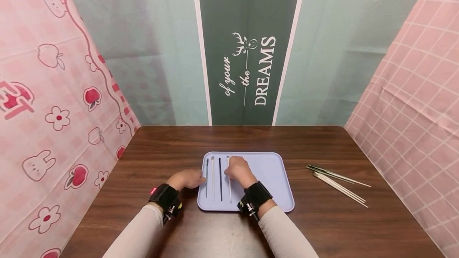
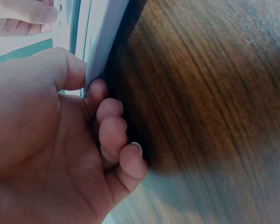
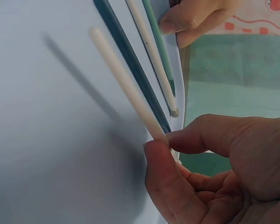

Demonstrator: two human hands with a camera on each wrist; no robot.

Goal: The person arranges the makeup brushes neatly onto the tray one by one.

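Note:
A pale lavender tray (image 1: pixel 267 180) lies on the table. My left hand (image 1: pixel 187 179) holds its left edge, the thumb on the rim and the fingers curled under it in the left wrist view. My right hand (image 1: pixel 238 169) pinches a thin white stick (image 3: pixel 126 86), like a slim brush, between thumb and forefinger near its far end. The stick's near end stands off the tray, with its shadow apart from it. To its left lie a dark blue stick (image 1: pixel 220 182), a white stick with a grey tip (image 1: pixel 213 182) and a blue-green stick (image 1: pixel 206 180), roughly parallel.
Several more slim sticks lie on the table right of the tray, green ones (image 1: pixel 333 173) behind and white ones (image 1: pixel 340 189) in front. The brown wooden table (image 1: pixel 172 146) is bordered by a pink patterned cloth (image 1: pixel 71 130), a green backdrop (image 1: pixel 244 114) and a pink checked cloth (image 1: pixel 412 110).

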